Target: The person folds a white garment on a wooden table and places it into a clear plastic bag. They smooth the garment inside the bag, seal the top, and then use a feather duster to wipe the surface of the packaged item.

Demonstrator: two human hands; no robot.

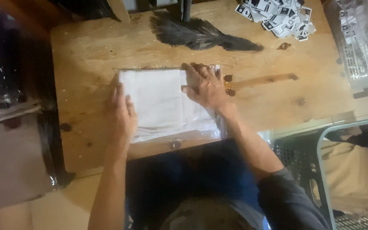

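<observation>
- We're looking straight down at a wooden table [107, 47], and in the middle of the frame lies a folded white cloth [158, 100] inside a clear plastic bag [179, 138].
- Our left hand [122, 113] lies flat on the left edge of the cloth, fingers stretched toward the top of the frame, palm down, gripping nothing.
- Our right hand [205, 87] presses on the upper right corner of the package, fingers spread wide and bent at the tips over the plastic; we can't tell whether it pinches the film.
- The bag's loose edge shows along the bottom and right side of the cloth, shiny and wrinkled.
- At upper centre, a dark feather brush [201, 36] lies on the table, well apart from the hands.
- At upper right, a heap of small black-and-white tags [277, 17] sits near the table edge.
- At lower right we see a grey-green plastic crate [316, 157] beside the table, with beige cloth inside.
- At far left, shiny plastic sheets [9, 162] lie crumpled.
</observation>
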